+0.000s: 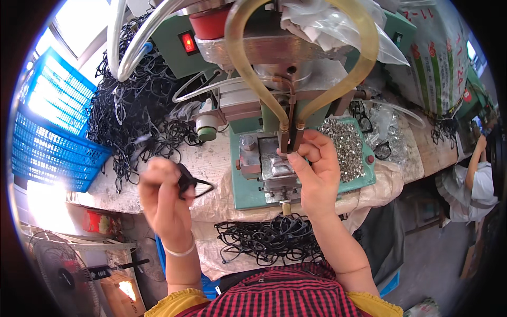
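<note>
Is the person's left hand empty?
No, the left hand holds a black eyeglass frame pinched between its fingers, above the bench.

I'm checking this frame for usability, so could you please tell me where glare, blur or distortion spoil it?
Head view: daylight blows out the window top left and the blue crate; fisheye bends edges toward the black rim; the left hand, holding a black eyeglass frame, is slightly motion-blurred; the right hand at the green machine is sharp.
</note>
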Demonstrator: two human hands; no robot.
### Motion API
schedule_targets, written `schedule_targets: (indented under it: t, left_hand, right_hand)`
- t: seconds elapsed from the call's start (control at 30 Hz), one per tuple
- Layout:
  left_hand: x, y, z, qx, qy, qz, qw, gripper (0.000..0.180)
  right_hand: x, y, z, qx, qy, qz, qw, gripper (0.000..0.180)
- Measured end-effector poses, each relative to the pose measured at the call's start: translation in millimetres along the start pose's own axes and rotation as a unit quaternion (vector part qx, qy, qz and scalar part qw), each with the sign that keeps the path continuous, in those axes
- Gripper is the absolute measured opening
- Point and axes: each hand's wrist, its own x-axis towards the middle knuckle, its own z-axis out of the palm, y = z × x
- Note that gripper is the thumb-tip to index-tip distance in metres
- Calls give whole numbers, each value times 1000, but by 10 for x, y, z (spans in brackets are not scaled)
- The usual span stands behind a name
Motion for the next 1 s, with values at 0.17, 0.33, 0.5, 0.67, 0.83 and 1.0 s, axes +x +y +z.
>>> schedule_targets:
  t: [0.17,0.33,0.5,0.67,0.83,1.0]
  left_hand:
    - [382,-27,515,189,-48,227,954,16]
    - [395,120,618,36,-32,147,988,14]
    - [308,91,502,49,-110,188,975,12]
    - [-27,-56,444,208,-282,266,898,23]
    - [-90,-165,597,281,-334,248,865,26]
    - [-70,-125,617,292,-345,220,864,28]
  right_hand:
    - [-9,-53,52,22,0,19,1000,44]
    - [-8,-91,76,8,-16,6,1000,45]
    - [-91,-298,-33,-178,-80,-69,978,55]
    - [-330,-598,-948,-674,43,-137,725,32]
    - [-309,-195,-1373,-723,83,-216,650,21]
    - [116,-175,-1184,-650,96,-217,722,8]
